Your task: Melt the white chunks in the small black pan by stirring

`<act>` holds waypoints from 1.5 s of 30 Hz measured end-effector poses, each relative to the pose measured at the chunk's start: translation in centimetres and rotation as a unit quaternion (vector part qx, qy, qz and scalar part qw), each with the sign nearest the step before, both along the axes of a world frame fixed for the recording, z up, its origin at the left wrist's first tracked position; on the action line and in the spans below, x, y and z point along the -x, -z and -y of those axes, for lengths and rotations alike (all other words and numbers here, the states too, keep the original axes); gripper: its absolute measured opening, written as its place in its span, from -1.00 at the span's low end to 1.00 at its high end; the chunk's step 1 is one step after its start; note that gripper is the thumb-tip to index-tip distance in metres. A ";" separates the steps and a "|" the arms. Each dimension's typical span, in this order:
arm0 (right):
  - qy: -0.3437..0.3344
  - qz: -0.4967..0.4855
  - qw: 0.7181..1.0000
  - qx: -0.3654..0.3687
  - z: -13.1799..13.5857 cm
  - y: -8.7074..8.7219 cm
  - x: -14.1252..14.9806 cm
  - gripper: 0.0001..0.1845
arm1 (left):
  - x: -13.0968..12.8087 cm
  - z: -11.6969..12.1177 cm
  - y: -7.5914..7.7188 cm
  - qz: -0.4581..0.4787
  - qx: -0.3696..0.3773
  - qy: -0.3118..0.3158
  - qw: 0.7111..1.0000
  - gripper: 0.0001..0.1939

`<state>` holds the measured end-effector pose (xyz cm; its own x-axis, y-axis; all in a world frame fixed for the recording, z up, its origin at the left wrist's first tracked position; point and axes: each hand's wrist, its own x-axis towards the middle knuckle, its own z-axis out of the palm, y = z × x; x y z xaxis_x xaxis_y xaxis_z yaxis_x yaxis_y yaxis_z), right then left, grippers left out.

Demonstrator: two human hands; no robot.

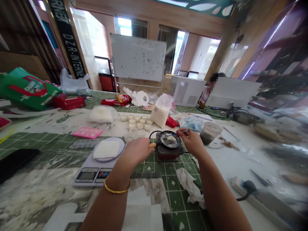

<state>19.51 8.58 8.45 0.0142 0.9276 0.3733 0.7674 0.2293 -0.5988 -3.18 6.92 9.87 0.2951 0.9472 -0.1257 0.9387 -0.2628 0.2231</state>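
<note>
While the left hand (141, 149) is gripping the handle (152, 145) with closed fingers, a slipping hold could be tilting the pan (178, 143) that is resting on the small stove (169, 156); white stuff (169, 139) could be slopping out if the stick (175, 133), which the right hand (191, 139) is pinching between fingertips, is pushing too hard.

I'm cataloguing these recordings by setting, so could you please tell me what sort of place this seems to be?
Probably an office-like room used as a makeshift workspace: a whiteboard stands beyond a table that bears a digital kitchen scale and a small frying pan on a heater.
</note>
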 end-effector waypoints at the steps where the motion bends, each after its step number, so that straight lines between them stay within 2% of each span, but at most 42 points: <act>1: 0.016 0.016 1.000 0.007 0.1 -0.2 -0.3 -0.74 | 0.0 0.0 0.0 -0.001 -0.003 0.002 1.000 -0.67; 5: 0.064 0.039 0.997 -0.006 0.7 -1.1 -1.2 -0.66 | 0.0 0.0 0.2 -0.005 -0.007 0.008 1.000 -0.67; 8: 0.049 0.019 0.998 -0.018 0.9 -1.2 -1.1 -0.68 | 0.0 -0.1 0.3 -0.002 -0.005 0.006 1.000 -0.68; 12: 0.035 0.048 0.998 0.023 0.9 -1.1 -0.8 -0.71 | 0.0 -0.2 0.4 -0.006 -0.001 0.003 1.000 -0.68; 17: 0.037 0.013 0.999 -0.020 0.8 -1.2 -1.1 -0.68 | 0.0 -0.3 0.3 -0.004 -0.008 0.009 1.000 -0.68; 19: 0.025 0.008 1.000 -0.009 0.5 -1.0 -1.3 -0.71 | 0.1 -0.2 0.3 -0.003 -0.006 0.009 1.000 -0.67; 22: 0.043 0.029 0.998 0.023 0.4 -0.9 -1.4 -0.71 | 0.1 -0.2 0.3 -0.001 -0.009 0.009 1.000 -0.68; 27: 0.026 -0.002 0.999 -0.023 0.3 -0.7 -1.4 -0.67 | 0.0 -0.1 0.3 0.003 -0.010 0.008 1.000 -0.68; 33: 0.045 0.073 0.996 0.036 0.8 -1.2 -2.5 -0.67 | 0.0 -0.1 0.3 0.003 -0.006 0.008 1.000 -0.67; 37: 0.013 0.064 0.998 0.014 2.1 -2.1 -2.7 -0.65 | 0.1 -0.2 0.4 0.007 -0.010 0.011 1.000 -0.61; 40: 0.034 0.088 0.995 0.016 2.6 -2.4 -2.0 -0.68 | 0.1 -0.3 0.5 0.006 -0.004 0.012 1.000 -0.59; 43: -0.021 0.091 0.994 0.054 2.9 -2.4 -1.3 -0.70 | 0.2 -0.4 0.6 0.000 0.000 0.012 1.000 -0.59; 45: -0.051 0.071 0.995 0.052 3.2 -2.6 -1.0 -0.71 | 0.2 -0.4 0.6 -0.002 -0.002 0.014 1.000 -0.60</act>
<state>20.51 5.41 11.02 -0.1278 0.9551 0.2673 0.8220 0.2528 -0.5103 -3.39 7.32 9.32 0.3213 0.9390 -0.1225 0.9316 -0.2901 0.2191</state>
